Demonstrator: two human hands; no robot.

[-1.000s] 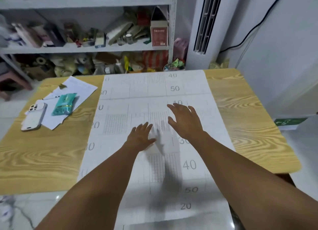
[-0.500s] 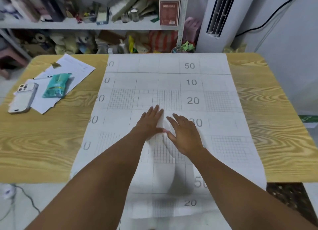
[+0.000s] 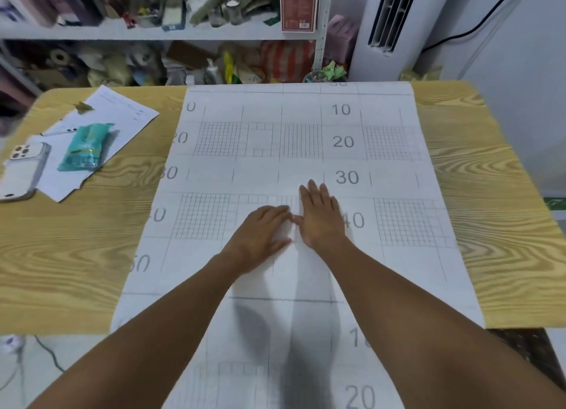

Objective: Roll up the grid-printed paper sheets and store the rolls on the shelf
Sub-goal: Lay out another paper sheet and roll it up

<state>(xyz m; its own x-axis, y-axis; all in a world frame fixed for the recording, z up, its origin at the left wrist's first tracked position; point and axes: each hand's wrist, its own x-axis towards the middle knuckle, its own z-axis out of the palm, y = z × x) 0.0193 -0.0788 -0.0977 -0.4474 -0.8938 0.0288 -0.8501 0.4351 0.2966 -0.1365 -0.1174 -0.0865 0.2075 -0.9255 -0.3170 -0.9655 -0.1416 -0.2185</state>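
A long white grid-printed paper sheet lies flat down the middle of the wooden table and hangs over its near edge. My left hand and my right hand rest palm-down on the sheet's middle, side by side, fingers straight and nearly touching. Beyond the table's far edge stands the grey metal shelf, crowded with clutter.
On the table's left lie loose white papers, a teal tissue pack and a white phone. A red box stands on the shelf. A white air conditioner stands at the back right.
Both hands have slid back toward me along the sheet and come together. The view has tilted down, and more of the sheet hanging over the near edge shows.
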